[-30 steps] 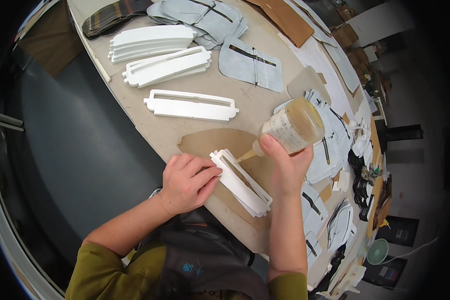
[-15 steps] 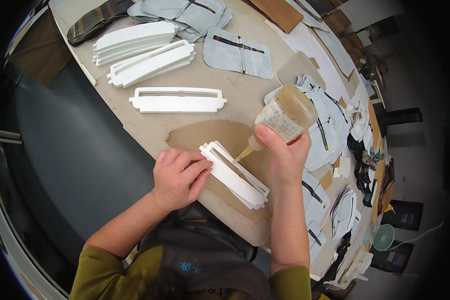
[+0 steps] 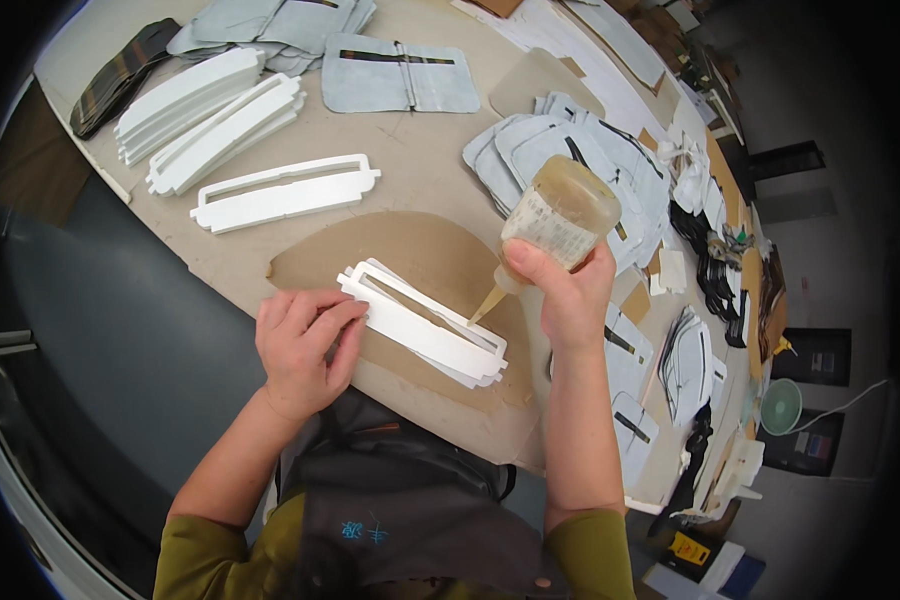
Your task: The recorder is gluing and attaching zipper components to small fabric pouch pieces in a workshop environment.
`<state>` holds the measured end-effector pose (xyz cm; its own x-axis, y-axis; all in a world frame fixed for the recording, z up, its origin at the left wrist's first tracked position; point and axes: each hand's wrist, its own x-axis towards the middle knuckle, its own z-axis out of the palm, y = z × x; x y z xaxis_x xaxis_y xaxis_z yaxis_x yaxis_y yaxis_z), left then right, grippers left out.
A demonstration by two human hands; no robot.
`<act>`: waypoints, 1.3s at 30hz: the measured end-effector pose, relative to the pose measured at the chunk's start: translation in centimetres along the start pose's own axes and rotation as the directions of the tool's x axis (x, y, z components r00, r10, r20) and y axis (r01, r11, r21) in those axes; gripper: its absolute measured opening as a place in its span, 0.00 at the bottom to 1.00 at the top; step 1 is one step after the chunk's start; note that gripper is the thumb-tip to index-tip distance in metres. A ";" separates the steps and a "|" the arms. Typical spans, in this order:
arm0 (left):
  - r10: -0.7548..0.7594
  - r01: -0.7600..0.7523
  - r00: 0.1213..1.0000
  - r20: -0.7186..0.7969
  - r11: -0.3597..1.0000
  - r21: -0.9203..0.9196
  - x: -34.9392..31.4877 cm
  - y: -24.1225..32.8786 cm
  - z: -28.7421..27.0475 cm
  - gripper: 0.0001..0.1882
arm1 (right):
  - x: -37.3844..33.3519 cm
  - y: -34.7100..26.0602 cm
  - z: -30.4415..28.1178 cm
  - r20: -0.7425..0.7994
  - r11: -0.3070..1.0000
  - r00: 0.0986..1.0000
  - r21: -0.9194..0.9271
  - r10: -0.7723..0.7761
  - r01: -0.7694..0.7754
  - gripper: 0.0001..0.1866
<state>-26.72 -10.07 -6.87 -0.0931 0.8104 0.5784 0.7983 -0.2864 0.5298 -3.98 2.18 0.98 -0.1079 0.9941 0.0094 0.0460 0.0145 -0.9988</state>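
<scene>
One broad beige table sweeps from the upper left of the frame to the lower right; the view has swung since a second ago, so its upper-left stacks now sit farther left. A brown sheet with a rounded outline lies near the centre. Right of it, grey-blue panels are heaped together. The loose white frame, left of centre, now slants up to the right, where it sloped down before. At mid-picture, on the brown sheet, rest the fanned white frames, one laid slightly askew over another. A translucent bottle tips neck-down above their right side. From where I stand, the right hand has it firmly wrapped, thumb across the front. The left hand remains at the frames' upper-left end, fingers curled close together, a fingertip against the edge; I can't tell whether the thumb pinches too. Smallest, the pointed nozzle has travelled along the far rail toward the lower-right end; whether it touches, I can't make out.
</scene>
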 end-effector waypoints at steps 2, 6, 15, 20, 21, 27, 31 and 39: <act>0.006 -0.006 1.000 0.013 1.000 -0.012 0.0 0.0 -0.1 0.10 | -0.3 0.0 -0.9 -0.029 1.000 1.000 -0.011 0.009 -0.009 0.34; 0.020 -0.020 1.000 0.012 1.000 -0.011 0.2 0.2 0.0 0.10 | -1.1 1.0 -3.3 -0.099 0.999 0.995 0.026 -0.017 0.020 0.33; 0.026 -0.027 1.000 0.010 0.999 0.023 0.1 0.0 0.2 0.11 | -3.1 2.9 -5.9 -0.296 0.971 0.955 0.234 0.024 0.048 0.30; 0.014 -0.014 1.000 0.028 1.000 0.024 0.0 0.1 0.2 0.12 | -5.0 4.5 -6.5 -0.297 0.961 0.951 0.276 0.090 -0.005 0.28; 0.014 -0.015 0.999 0.031 0.999 0.028 0.0 0.1 0.2 0.12 | -5.3 4.7 -6.5 -0.275 0.971 0.957 0.239 0.088 -0.021 0.27; 0.015 -0.016 0.999 0.050 0.999 0.032 -0.2 0.1 0.0 0.13 | -4.7 3.5 -8.1 -0.233 0.750 0.923 0.656 0.306 -0.083 0.28; 0.024 -0.027 0.998 0.051 0.998 0.052 -0.1 0.1 0.1 0.13 | -4.5 2.7 -6.8 -0.340 0.927 0.931 0.375 0.130 0.007 0.24; 0.017 -0.018 0.999 0.037 0.999 0.042 0.0 0.1 0.0 0.14 | -4.2 1.9 -4.9 -0.216 0.986 0.976 0.167 0.020 0.017 0.30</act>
<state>-26.68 -10.09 -6.85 -0.0576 0.8240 0.5637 0.8240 -0.2796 0.4928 1.38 -1.41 -0.69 0.1104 0.9939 -0.0001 -0.1220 0.0135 -0.9924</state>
